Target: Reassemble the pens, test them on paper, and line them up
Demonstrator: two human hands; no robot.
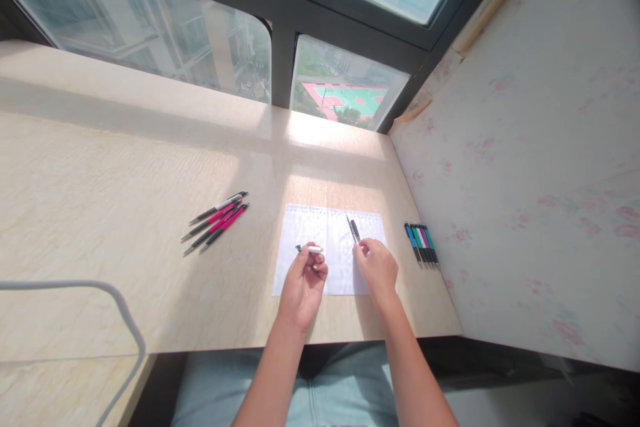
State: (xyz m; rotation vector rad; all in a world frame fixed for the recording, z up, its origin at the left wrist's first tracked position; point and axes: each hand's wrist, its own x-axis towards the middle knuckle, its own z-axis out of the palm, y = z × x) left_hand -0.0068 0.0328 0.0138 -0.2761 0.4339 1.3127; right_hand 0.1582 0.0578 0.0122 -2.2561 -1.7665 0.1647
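My left hand point(304, 280) is raised over the paper, its thumb and fingers closed on a white pen barrel point(313, 249) with a black clip end pointing left. My right hand point(377, 267) is at the right half of the paper, fingers pinched together. At its fingertips are a black pen part point(355, 230) and a thin, dark pen refill point(349, 227), side by side and pointing away from me. Whether the fingers grip one of these or only touch it is hidden. Beneath both hands is a white sheet of paper point(300, 223) with a fold down the middle.
Several pens point(216, 221), pink-and-black and one white-and-black, lie slanted at the left. Against the right wall point(525, 180) is a row of several coloured pens point(421, 243). A grey cable point(120, 303) bends over the table's left front. A window point(285, 47) borders the back.
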